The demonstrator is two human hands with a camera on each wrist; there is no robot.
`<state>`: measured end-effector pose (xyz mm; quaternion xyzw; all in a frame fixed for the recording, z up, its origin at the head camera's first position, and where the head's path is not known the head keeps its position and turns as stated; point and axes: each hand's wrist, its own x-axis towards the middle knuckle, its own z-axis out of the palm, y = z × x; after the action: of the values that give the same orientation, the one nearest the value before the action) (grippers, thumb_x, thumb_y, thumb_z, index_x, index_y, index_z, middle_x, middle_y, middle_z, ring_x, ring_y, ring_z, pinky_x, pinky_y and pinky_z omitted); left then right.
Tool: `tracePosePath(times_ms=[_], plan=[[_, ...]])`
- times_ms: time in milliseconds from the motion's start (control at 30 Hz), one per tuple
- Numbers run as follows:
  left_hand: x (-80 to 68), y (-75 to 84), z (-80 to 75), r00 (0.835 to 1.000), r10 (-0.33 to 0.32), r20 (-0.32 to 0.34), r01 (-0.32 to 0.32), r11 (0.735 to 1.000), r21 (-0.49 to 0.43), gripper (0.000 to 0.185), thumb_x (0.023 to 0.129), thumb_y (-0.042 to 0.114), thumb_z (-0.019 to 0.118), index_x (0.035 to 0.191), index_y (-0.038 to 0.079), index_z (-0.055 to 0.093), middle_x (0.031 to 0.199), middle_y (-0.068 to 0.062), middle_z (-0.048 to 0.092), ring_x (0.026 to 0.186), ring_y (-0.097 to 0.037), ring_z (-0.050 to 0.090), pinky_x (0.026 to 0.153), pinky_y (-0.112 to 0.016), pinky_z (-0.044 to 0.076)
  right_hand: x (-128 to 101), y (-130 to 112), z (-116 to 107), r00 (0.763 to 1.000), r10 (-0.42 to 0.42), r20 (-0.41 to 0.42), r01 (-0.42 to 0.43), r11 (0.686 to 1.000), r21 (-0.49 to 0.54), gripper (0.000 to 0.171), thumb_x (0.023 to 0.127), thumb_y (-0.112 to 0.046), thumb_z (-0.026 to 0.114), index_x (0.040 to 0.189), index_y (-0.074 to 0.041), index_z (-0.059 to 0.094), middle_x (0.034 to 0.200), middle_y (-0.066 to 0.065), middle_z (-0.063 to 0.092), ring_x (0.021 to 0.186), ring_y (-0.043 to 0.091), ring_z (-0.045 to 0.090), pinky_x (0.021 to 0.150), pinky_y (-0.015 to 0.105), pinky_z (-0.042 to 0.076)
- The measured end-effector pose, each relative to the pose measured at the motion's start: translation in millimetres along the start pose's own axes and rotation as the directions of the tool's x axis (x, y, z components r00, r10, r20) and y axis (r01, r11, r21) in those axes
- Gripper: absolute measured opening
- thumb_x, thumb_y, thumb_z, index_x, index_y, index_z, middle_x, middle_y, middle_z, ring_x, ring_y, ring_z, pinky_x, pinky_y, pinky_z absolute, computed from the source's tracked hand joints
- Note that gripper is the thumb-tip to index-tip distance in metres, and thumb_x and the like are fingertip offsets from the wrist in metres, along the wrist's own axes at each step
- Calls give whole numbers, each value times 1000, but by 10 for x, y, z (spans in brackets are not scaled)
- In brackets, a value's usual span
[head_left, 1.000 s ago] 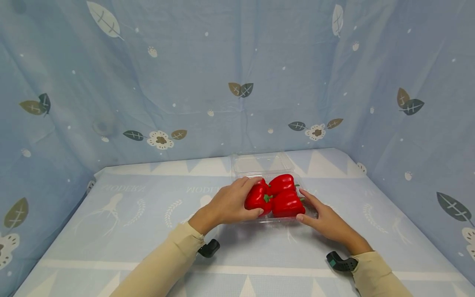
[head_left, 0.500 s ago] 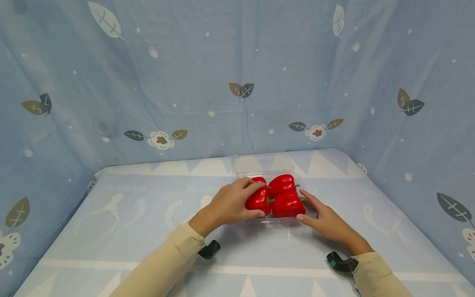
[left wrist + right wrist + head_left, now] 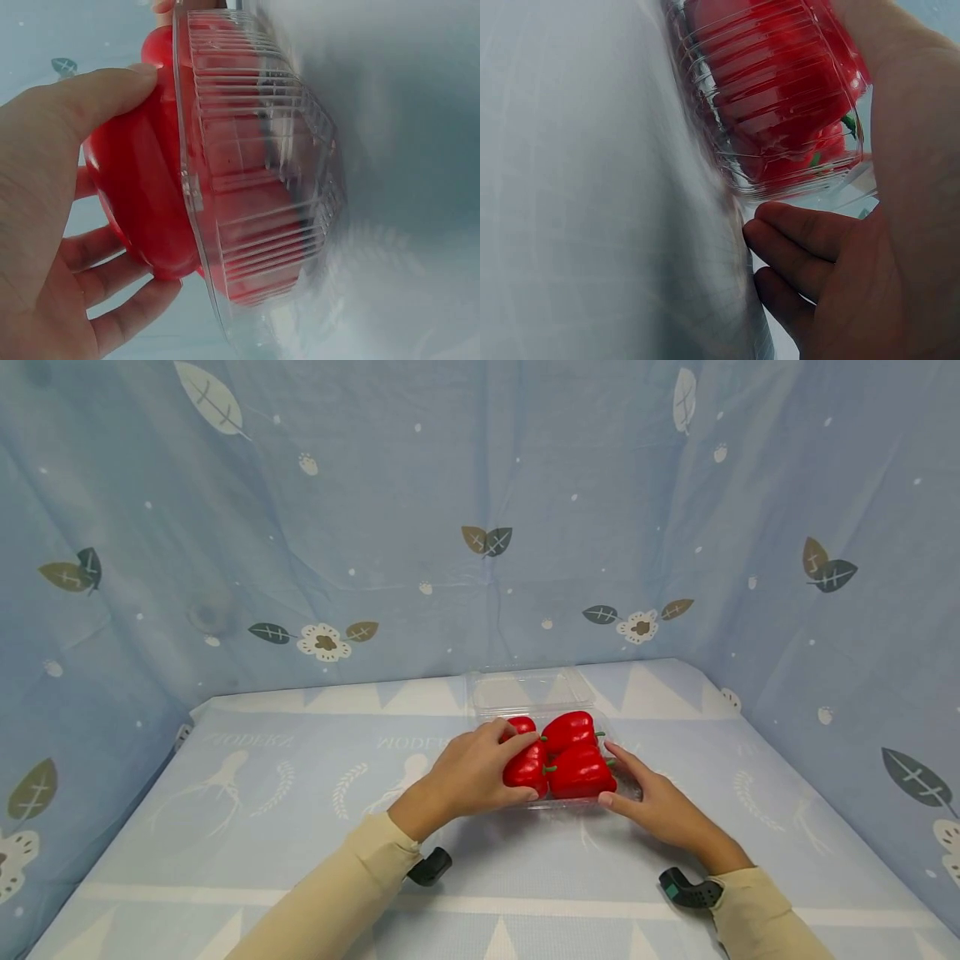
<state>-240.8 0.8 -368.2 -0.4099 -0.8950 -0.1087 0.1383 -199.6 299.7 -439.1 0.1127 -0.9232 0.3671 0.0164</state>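
Blue leaf-print cloth drapes your worktop (image 3: 225, 810). Near its far edge, your left hand (image 3: 465, 772) curls round a red bell pepper (image 3: 527, 767) in the clear clamshell tray (image 3: 551, 806), seemingly seating it; your right hand (image 3: 660, 806), fingers fairly straight, braces the tray's right side.
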Motion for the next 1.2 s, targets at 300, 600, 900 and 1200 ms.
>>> tracePosePath(times_ms=[300, 600, 900, 1200], plan=[[37, 52, -5, 999, -30, 29, 29, 999, 34, 72, 74, 56, 72, 136, 25, 53, 110, 1, 53, 96, -12, 51, 70, -26, 50, -1, -2, 0, 1000, 1, 0, -1, 1000, 0, 84, 84, -55, 64, 151, -25, 23, 143, 13, 45, 129, 34, 44, 98, 65, 33], [24, 28, 48, 1000, 1, 0, -1, 999, 53, 75, 73, 57, 73, 137, 24, 53, 112, 3, 54, 98, -13, 52, 76, -28, 51, 5, 6, -2, 1000, -4, -3, 4, 1000, 0, 85, 83, -55, 64, 151, -24, 24, 142, 13, 47, 128, 34, 45, 98, 67, 33], [-35, -42, 111, 1000, -2, 6, 2, 1000, -7, 79, 76, 61, 68, 142, 24, 46, 119, 3, 55, 105, -14, 53, 79, -30, 53, 9, 8, 0, 1000, 3, -2, -3, 1000, 0, 85, 83, -55, 64, 152, -26, 23, 143, 14, 45, 129, 35, 44, 97, 67, 33], [-60, -136, 79, 996, -45, 77, 55, 990, -133, 65, 84, 53, 60, 142, 28, 47, 129, 5, 53, 114, -14, 49, 81, -32, 53, 10, 13, 9, 1000, 0, -3, 0, 1000, 3, 84, 84, -54, 64, 151, -27, 23, 142, 14, 45, 129, 35, 44, 98, 66, 33]])
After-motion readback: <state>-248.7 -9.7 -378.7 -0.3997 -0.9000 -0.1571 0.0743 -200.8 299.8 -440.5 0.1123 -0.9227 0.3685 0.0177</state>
